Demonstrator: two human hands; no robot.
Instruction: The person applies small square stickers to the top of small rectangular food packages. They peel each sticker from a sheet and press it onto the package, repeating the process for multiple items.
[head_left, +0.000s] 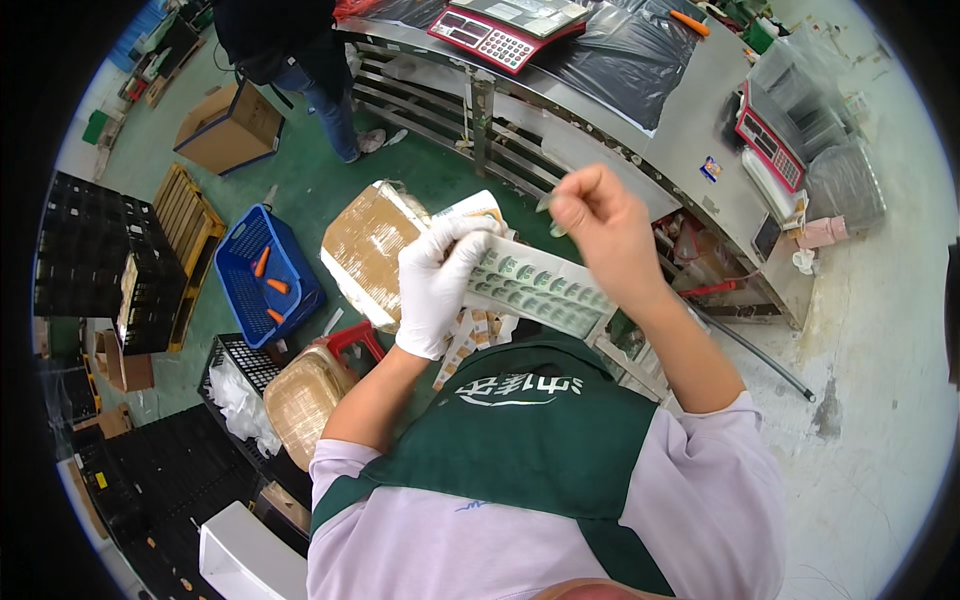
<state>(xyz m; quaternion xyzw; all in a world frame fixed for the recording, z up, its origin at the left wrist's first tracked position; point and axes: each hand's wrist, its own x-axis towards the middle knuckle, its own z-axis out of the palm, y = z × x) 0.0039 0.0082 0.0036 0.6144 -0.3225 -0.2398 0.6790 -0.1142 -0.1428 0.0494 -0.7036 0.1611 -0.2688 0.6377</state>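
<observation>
My left hand (441, 281), in a white glove, grips the left end of a sheet of small green stickers (538, 289) on pale backing. The sheet slants down to the right in front of my dark green apron (510, 427). Bare and slightly raised, my right hand (606, 229) is pinched just above the sheet's right part. Small greenish translucent pieces (556, 229), seemingly peeled stickers, are at its thumb and fingertips. Behind my gloved hand are a white paper piece with print (474, 206) and a tape-wrapped brown package (373, 251). Printed strips (476, 337) show below the sheet.
A metal table (694, 161) ahead carries a red-framed scale (495, 37), a second scale (772, 142) and a carrot (689, 22). To the left are a blue basket (262, 281) with carrots, a red stool (356, 341) and black crates (90, 247). Another person (300, 67) stands beyond.
</observation>
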